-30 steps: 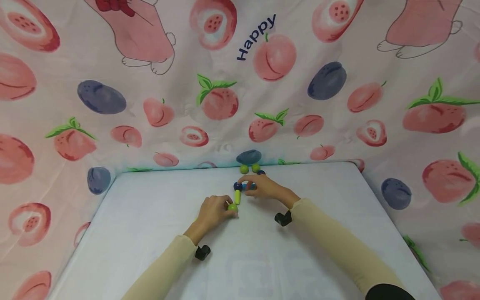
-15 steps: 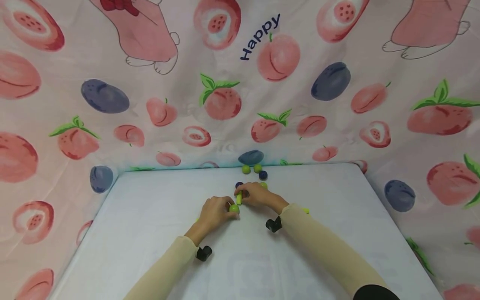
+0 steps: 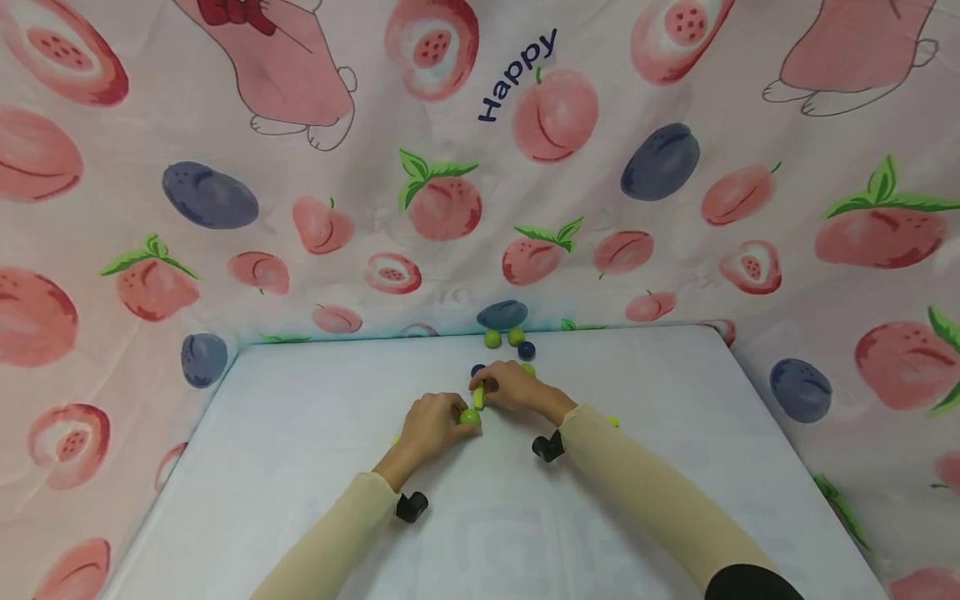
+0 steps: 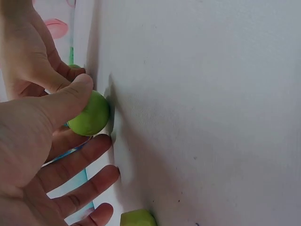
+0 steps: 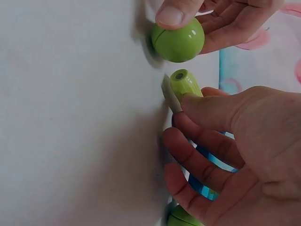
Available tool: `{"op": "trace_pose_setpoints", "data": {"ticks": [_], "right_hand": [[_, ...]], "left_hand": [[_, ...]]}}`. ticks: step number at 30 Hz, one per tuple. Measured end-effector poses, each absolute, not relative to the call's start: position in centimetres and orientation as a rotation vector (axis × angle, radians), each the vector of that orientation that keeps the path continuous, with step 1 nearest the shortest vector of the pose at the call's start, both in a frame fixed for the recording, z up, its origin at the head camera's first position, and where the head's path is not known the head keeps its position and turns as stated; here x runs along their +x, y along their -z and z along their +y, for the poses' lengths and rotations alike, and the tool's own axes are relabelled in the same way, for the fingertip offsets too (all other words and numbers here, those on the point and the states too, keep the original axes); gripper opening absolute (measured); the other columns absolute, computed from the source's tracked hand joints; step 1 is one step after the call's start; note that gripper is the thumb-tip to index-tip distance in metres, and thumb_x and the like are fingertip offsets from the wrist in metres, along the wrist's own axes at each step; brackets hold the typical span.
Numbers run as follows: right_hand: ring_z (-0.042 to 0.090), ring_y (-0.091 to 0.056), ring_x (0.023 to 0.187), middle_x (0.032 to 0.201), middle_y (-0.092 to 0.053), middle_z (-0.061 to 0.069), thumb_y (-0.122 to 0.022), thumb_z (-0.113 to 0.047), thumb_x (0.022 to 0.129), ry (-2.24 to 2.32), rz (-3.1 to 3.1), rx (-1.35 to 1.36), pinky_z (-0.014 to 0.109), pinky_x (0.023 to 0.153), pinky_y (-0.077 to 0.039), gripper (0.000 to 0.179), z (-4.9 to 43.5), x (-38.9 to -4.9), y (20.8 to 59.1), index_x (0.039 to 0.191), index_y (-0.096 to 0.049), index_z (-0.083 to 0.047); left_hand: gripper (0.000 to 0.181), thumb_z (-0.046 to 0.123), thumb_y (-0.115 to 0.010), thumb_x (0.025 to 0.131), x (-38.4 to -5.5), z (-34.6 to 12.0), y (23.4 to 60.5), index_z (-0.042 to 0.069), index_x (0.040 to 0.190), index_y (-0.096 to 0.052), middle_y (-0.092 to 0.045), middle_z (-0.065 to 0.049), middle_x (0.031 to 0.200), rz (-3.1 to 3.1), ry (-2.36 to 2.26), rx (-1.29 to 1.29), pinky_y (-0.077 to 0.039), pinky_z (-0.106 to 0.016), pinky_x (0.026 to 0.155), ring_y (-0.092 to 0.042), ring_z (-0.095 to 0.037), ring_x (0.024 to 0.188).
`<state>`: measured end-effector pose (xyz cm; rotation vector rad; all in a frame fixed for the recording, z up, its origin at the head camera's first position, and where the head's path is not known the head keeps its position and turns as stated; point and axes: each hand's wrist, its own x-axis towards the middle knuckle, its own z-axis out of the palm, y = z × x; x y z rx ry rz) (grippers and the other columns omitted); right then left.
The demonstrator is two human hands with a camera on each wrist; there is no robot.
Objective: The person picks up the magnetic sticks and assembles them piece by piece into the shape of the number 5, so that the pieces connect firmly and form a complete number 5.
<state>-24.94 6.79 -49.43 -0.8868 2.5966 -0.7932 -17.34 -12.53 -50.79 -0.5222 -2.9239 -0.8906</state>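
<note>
My left hand (image 3: 429, 427) holds a glossy green ball (image 4: 89, 115) between thumb and fingers, low over the white table. Just beyond it, my right hand (image 3: 516, 390) pinches a short yellow-green rod (image 5: 185, 84) with thumb and forefinger. The rod's near end carries a round dark grey disc and points at the ball, a small gap apart in the right wrist view. At the rod's far end a dark blue ball (image 3: 477, 369) shows partly behind the right fingers. Blue pieces (image 5: 200, 165) appear behind those fingers, mostly hidden.
Two green balls (image 3: 492, 339) and a dark blue ball (image 3: 527, 351) lie at the table's back edge. Another green ball (image 3: 528, 368) peeks out behind the right hand. Yellow-green pieces (image 3: 612, 422) show partly behind each arm. A fruit-print cloth (image 3: 442, 275) hangs behind the table (image 3: 337, 375).
My right hand has shifted from the blue rod toward the yellow-green rod and now pinches it, uncovering balls at the back. The left hand keeps its hold on the green ball, almost still.
</note>
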Motion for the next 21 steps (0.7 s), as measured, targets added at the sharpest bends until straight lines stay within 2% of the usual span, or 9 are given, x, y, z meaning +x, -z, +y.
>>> {"op": "trace_pose_setpoints", "data": {"ticks": [3,11,21], "right_hand": [[0.012,-0.057,0.082,0.091,-0.068,-0.002,-0.075,-0.005,0.093,0.776,2.593,-0.863,0.03,0.078,-0.049,0.024,6.8,-25.2,49.4,0.115,-0.076,-0.013],[0.011,-0.059,0.084,0.092,-0.069,-0.005,-0.076,-0.007,0.092,0.776,2.572,-0.84,0.03,0.081,-0.05,0.026,6.8,-25.5,49.1,0.117,-0.076,-0.014],[0.011,-0.059,0.083,0.092,-0.069,-0.004,-0.076,-0.008,0.093,0.771,2.575,-0.859,0.03,0.079,-0.05,0.025,6.9,-25.4,48.9,0.116,-0.076,-0.013]], "left_hand": [[0.033,0.036,-0.09,0.079,-17.3,-12.3,50.7,0.008,0.091,-0.077,-0.072,0.001,0.078,-2.926,0.896,-0.486,-0.05,-0.037,0.072,-0.062,-0.013,0.073],[0.037,0.045,-0.085,0.082,-17.1,-11.3,50.9,0.012,0.077,-0.07,-0.057,0.007,0.063,-2.944,0.841,-0.366,-0.04,-0.03,0.06,-0.05,-0.011,0.06],[0.041,0.048,-0.084,0.084,-17.3,-10.7,51.0,0.011,0.077,-0.069,-0.054,0.004,0.061,-2.942,0.831,-0.28,-0.038,-0.031,0.059,-0.049,-0.014,0.06]]}}
